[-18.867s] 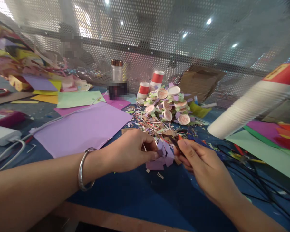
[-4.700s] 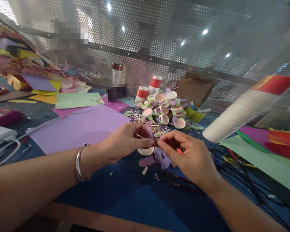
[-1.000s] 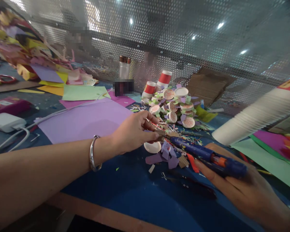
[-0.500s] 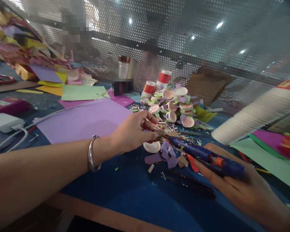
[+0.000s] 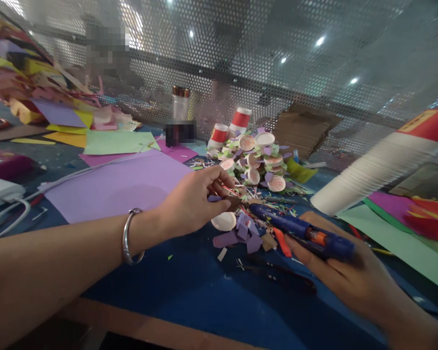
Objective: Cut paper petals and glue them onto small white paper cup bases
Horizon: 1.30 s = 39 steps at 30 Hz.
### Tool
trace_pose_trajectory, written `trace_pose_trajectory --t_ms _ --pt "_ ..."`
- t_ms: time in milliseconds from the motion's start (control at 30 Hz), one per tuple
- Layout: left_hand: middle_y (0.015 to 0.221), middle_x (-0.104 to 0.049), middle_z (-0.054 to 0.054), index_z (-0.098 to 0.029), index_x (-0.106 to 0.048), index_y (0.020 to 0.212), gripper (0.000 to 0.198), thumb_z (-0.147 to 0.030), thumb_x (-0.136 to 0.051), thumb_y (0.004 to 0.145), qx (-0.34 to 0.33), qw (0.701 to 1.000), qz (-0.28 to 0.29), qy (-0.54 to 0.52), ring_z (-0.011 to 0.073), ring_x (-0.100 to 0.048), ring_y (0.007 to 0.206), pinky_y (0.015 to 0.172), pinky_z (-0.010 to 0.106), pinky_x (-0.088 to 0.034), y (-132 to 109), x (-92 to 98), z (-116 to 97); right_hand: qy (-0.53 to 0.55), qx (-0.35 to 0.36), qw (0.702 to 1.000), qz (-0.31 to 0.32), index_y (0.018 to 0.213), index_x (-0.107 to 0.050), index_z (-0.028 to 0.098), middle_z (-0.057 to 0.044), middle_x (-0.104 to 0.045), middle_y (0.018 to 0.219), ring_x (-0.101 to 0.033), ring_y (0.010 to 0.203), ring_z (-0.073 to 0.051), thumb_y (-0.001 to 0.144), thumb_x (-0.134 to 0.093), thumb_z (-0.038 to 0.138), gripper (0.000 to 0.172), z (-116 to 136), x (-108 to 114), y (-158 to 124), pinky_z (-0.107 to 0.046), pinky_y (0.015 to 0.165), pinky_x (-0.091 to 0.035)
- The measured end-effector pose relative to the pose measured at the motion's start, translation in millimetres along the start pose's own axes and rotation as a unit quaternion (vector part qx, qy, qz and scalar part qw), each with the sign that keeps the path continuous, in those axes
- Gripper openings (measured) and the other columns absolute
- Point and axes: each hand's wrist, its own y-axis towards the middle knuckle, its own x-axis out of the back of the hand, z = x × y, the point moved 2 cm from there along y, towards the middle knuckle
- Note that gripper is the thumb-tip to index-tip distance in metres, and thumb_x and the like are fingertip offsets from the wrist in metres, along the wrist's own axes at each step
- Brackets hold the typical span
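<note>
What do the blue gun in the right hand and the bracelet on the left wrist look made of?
Blue gun: glossy moulded plastic, probably, with an orange band. Bracelet: polished silvery metal, judging by its bright glints.

Quick count: one glue gun (image 5: 302, 232), two red cups (image 5: 219, 134) standing behind the pile (image 5: 257, 163), one long cup stack (image 5: 372, 165), one bottle (image 5: 178, 104), one bracelet (image 5: 131, 236), one big purple sheet (image 5: 120, 187). Scraps: way too many to count.
</note>
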Motion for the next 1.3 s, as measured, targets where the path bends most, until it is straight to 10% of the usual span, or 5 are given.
trace_pose_trajectory --t_ms 300,1000,1300 --pt "0.081 -0.066 0.001 -0.017 -0.060 0.098 0.021 -0.014 -0.072 0.081 0.105 0.978 0.010 -0.178 0.0138 -0.067 0.071 0.062 0.026 -0.056 1 -1.5 2 -0.092 -0.091 0.989 -0.077 0.089 -0.056 0.026 0.001 -0.058 0.079 -0.059 0.066 -0.020 0.095 -0.057 0.042 0.017 -44 20 0 -0.033 0.064 -0.047" --pt "0.081 -0.064 0.000 -0.016 -0.060 0.104 0.019 -0.011 -0.066 0.086 0.104 0.980 0.017 -0.172 0.0124 -0.066 0.067 0.060 0.027 -0.056 2 5.2 4 -0.182 -0.127 0.970 0.101 0.112 -0.069 0.021 -0.013 -0.072 0.109 -0.071 0.093 -0.034 0.084 -0.061 0.042 0.036 -116 29 -7 -0.049 0.080 -0.058" --pt "0.079 -0.065 0.000 -0.016 -0.060 0.101 0.017 -0.010 -0.066 0.086 0.104 0.978 0.026 -0.177 0.0125 -0.066 0.067 0.058 0.026 -0.056 2 3.5 6 -0.155 -0.067 0.980 0.106 0.124 -0.067 0.024 -0.015 -0.067 0.122 -0.065 0.111 -0.036 0.096 -0.055 0.044 0.036 -59 27 6 -0.055 0.095 -0.053"
